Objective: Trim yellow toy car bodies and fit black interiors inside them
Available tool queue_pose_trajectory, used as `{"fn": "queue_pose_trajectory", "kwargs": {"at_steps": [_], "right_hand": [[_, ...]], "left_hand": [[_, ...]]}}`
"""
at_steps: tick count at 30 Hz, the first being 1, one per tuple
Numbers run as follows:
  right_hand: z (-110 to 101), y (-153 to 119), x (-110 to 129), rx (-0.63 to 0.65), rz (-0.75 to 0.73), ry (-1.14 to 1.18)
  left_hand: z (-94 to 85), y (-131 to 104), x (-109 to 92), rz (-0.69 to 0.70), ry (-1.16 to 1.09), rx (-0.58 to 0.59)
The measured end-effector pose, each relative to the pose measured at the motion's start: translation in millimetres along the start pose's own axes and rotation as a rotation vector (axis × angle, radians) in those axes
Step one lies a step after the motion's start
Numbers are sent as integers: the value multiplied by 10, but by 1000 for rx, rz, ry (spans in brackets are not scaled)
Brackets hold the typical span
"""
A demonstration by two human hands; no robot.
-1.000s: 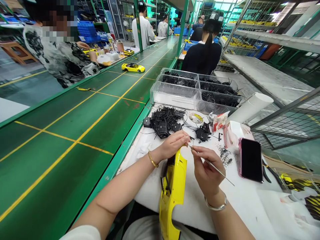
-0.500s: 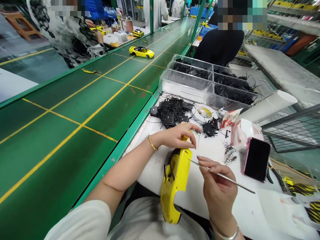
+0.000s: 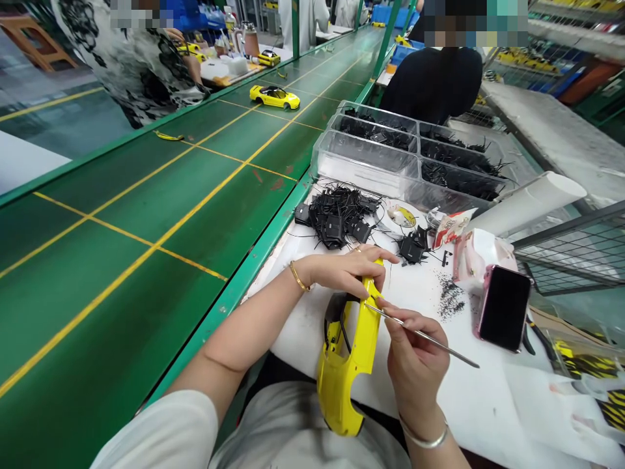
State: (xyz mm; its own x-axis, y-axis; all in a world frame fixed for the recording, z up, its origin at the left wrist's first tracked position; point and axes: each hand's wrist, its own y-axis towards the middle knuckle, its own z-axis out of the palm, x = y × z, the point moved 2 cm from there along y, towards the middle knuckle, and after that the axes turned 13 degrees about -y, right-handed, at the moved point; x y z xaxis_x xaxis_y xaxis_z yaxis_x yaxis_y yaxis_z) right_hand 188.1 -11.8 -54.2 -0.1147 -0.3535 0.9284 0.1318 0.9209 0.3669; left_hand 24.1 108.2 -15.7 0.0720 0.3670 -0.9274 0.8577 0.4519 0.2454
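Note:
A yellow model car body (image 3: 359, 345) is tilted on its side at the table's near edge, one end by my lap. My left hand (image 3: 349, 268) grips its far end from above, fingers bent over the yellow shell. Between the fingers of my right hand (image 3: 417, 352) is a thin metal tweezers-like tool (image 3: 439, 345), its pointed tip at the side of the car body near my left fingers. Whether the tip holds a small part is too small to tell. Beyond my left hand lies a heap of black wired parts (image 3: 334, 218), with a smaller cluster (image 3: 414, 246) to its right.
Tiny black bits (image 3: 450, 296) are scattered right of the car body, near a phone (image 3: 504, 309) and pliers (image 3: 540, 335). A clear divided bin (image 3: 366, 168) stands behind. Along the left runs a green conveyor (image 3: 195, 195) carrying a yellow model car (image 3: 274, 97). Co-workers sit beyond.
My right hand has moved left, bringing the tool tip up against the car body near my left fingers. My left hand has closed further over the body's far end.

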Motion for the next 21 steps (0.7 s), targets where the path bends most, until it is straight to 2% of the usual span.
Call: {"fn": "queue_pose_trajectory", "kwargs": {"at_steps": [8, 17, 21], "right_hand": [[-2, 3, -21, 13, -8, 20], [-6, -16, -43, 51, -55, 40], [-94, -3, 28, -6, -104, -23]], "left_hand": [[-8, -14, 39, -28, 123, 72], [-20, -40, 69, 30, 184, 94], [-46, -51, 62, -5, 168, 115]]}}
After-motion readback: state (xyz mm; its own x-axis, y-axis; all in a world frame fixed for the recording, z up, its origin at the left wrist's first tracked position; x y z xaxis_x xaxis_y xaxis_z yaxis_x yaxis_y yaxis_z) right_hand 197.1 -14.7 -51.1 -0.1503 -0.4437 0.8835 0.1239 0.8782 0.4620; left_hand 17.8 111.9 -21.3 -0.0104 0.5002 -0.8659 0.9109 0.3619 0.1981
